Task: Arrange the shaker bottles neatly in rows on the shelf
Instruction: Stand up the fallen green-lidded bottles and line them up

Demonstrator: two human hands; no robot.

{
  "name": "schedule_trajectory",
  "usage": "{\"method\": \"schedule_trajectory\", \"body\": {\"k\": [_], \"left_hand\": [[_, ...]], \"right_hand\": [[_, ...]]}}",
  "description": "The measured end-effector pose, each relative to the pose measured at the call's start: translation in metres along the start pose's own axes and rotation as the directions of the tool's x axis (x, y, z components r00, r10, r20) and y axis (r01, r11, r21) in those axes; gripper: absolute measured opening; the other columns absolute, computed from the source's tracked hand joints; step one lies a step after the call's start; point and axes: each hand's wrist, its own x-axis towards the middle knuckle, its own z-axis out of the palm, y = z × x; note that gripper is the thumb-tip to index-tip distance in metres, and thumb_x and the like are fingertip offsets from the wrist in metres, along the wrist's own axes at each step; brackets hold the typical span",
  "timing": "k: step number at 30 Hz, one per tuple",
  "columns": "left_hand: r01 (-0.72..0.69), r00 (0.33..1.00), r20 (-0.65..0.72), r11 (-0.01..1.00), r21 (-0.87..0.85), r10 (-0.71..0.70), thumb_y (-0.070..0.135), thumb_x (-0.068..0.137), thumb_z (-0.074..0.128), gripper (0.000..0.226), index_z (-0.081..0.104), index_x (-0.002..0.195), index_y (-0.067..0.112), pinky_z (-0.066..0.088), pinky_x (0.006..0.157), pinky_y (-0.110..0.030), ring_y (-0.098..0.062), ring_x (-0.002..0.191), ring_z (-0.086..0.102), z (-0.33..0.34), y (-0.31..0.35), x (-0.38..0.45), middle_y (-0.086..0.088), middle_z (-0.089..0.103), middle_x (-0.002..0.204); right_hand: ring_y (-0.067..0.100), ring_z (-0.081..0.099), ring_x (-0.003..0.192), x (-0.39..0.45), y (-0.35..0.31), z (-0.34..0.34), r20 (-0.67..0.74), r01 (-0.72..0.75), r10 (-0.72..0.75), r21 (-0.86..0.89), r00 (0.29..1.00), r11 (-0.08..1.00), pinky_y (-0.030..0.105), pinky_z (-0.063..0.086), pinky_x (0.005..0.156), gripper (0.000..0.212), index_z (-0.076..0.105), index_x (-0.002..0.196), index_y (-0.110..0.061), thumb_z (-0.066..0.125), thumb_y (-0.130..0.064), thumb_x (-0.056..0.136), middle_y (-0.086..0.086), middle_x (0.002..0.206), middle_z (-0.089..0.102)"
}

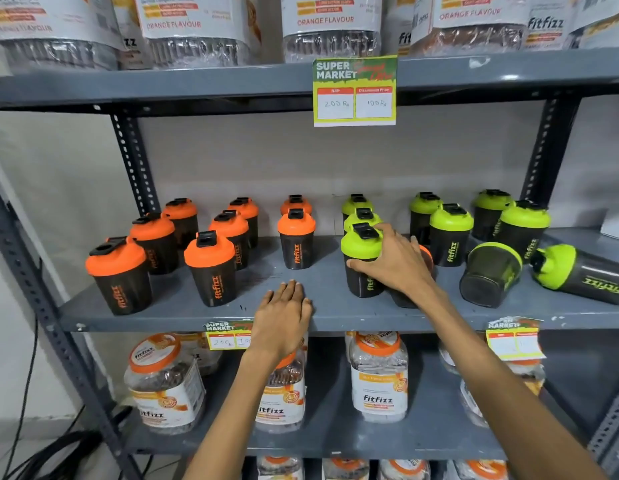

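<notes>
Your left hand [284, 315] lies flat and open on the shelf [162, 315] edge. Your right hand [396, 261] holds a green-lidded shaker [361, 258], maybe hiding another behind.

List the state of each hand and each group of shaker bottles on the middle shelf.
right hand: gripping front green-lidded shaker, upright
left hand: flat on shelf edge, holding nothing
orange-lidded shakers: upright, in rows
fallen green shakers: two on their sides
other green shakers: upright
</notes>
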Motion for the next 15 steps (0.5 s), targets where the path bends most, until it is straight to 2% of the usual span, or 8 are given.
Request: {"method": "schedule_trajectory", "body": {"k": [3, 5, 8, 10, 12, 15], "left_hand": [[0.006, 1.0, 0.002, 1.0, -0.008, -0.006, 0.037, 0.106, 0.022, 0.054, 0.035, 0.151, 0.012, 0.018, 0.122, -0.04, -0.021, 0.149, 0.03, 0.0, 0.0, 0.001, -0.008, 0.035, 0.16], [0.008, 1.0, 0.0, 1.0, -0.01, -0.008, 0.037, 0.106, 0.022, 0.054, 0.035, 0.152, 0.013, 0.018, 0.123, -0.04, -0.021, 0.149, 0.029, 0.001, 0.0, 0.001, -0.008, 0.034, 0.16], [0.011, 1.0, -0.002, 1.0, -0.019, -0.011, 0.037, 0.106, 0.023, 0.054, 0.034, 0.152, 0.013, 0.017, 0.123, -0.04, -0.021, 0.149, 0.029, 0.002, -0.001, 0.001, -0.007, 0.034, 0.16], [0.015, 1.0, -0.001, 1.0, -0.024, -0.015, 0.037, 0.106, 0.023, 0.054, 0.034, 0.152, 0.013, 0.017, 0.123, -0.04, -0.02, 0.149, 0.028, 0.002, -0.001, 0.001, -0.007, 0.033, 0.16], [0.018, 1.0, 0.0, 0.999, -0.028, -0.018, 0.037, 0.106, 0.023, 0.054, 0.034, 0.153, 0.013, 0.016, 0.123, -0.039, -0.02, 0.15, 0.027, 0.003, 0.0, 0.002, -0.006, 0.032, 0.161], [0.026, 1.0, 0.004, 0.999, -0.042, -0.026, 0.038, 0.106, 0.024, 0.054, 0.033, 0.153, 0.014, 0.015, 0.123, -0.038, -0.018, 0.15, 0.026, 0.003, -0.001, 0.003, -0.005, 0.031, 0.161]], "right_hand": [[0.03, 0.049, 0.133, -0.002, 0.004, -0.004, 0.051, 0.011, -0.01, -0.029, 0.999, 1.0, 0.058, 0.019, 0.118, 0.107, 0.033, 0.142, -0.017, 0.068, -0.077, 0.061, 0.012, 0.14, 0.056], [0.032, 0.046, 0.135, -0.006, 0.008, -0.012, 0.037, 0.004, -0.006, 0.049, 0.999, 0.999, 0.056, 0.023, 0.117, 0.108, 0.03, 0.144, -0.017, 0.064, -0.08, 0.063, 0.011, 0.144, 0.051], [0.034, 0.049, 0.129, -0.014, 0.022, -0.029, -0.147, -0.04, 0.076, 0.238, 0.986, 0.97, 0.046, 0.042, 0.104, 0.082, 0.038, 0.141, -0.016, 0.055, -0.069, 0.082, 0.015, 0.138, 0.053], [0.038, 0.05, 0.125, -0.019, 0.035, -0.039, -0.249, -0.095, 0.158, 0.248, 0.955, 0.964, 0.043, 0.042, 0.098, 0.063, 0.049, 0.134, -0.01, 0.054, -0.055, 0.09, 0.019, 0.131, 0.056], [0.044, 0.045, 0.126, -0.022, 0.043, -0.044, -0.142, -0.241, 0.265, 0.166, 0.954, 0.956, 0.046, 0.039, 0.101, 0.067, 0.047, 0.132, -0.003, 0.059, -0.053, 0.088, 0.027, 0.131, 0.052], [0.045, 0.044, 0.129, -0.027, 0.043, -0.041, 0.114, -0.389, 0.382, 0.05, 0.917, 0.92, 0.047, 0.038, 0.105, 0.095, 0.038, 0.132, 0.002, 0.058, -0.073, 0.077, 0.029, 0.134, 0.051]]}}
